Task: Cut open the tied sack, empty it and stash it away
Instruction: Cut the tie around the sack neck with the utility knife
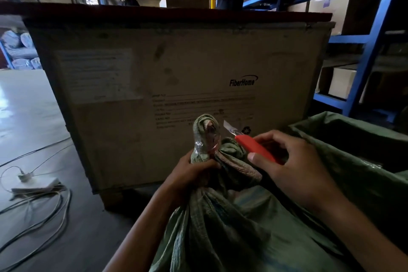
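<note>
Straight ahead of you the big FiberHome crate (pixel 176 95) walls off everything just beyond the sack's taped neck (pixel 206 137), so there is little room to reach forward. To your right a second green sack (pixel 353 150) and blue shelving (pixel 373 46) crowd in. Your left is open floor (pixel 26 106), with loose cables (pixel 42 212) lying on it.
</note>
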Tool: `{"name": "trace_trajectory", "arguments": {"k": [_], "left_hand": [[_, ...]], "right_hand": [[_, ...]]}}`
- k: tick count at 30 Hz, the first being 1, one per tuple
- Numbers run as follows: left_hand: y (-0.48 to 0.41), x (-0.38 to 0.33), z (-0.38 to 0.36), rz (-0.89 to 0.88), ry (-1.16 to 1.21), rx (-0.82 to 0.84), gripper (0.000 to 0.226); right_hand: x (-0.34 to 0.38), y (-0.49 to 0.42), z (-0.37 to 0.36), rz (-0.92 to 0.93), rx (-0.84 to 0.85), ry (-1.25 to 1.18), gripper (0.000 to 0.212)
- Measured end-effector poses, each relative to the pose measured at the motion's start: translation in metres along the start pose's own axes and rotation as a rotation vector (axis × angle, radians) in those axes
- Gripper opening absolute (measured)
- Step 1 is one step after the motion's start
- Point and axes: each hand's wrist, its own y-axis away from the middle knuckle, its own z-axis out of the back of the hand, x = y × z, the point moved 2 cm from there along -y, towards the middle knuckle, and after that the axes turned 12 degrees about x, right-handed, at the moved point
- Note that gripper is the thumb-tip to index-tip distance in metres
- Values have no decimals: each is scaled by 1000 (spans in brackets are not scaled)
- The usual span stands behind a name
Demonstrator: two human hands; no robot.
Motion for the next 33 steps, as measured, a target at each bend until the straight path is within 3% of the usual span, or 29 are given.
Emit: {"name": "trace_trajectory", "arguments": {"k": [8,14,19,21,24,28,33], "left_hand": [[2,-5,-1,-39,223,131,92],[-3,-2,8,15,479,26,62],[-6,1,11,39,591,14,63],[-8,4,10,52,592,5,67],[-15,12,16,50,515,-50,75],[-21,19,29,76,439,-153,100],[-14,11,30,26,246,-239,100]], "right_hand": [[-14,1,-16,-40,-14,-41,22],[-25,-2,-23,-21,-64,-90,20],[-27,-5,-30,-3,-52,-168,22],[-26,-5,-36,18,3,-189,23],[-28,-3,-47,31,76,-34,31],[-32,-1,-55,62,101,159,35],[-26,6,-57,93,200,280,36]]}}
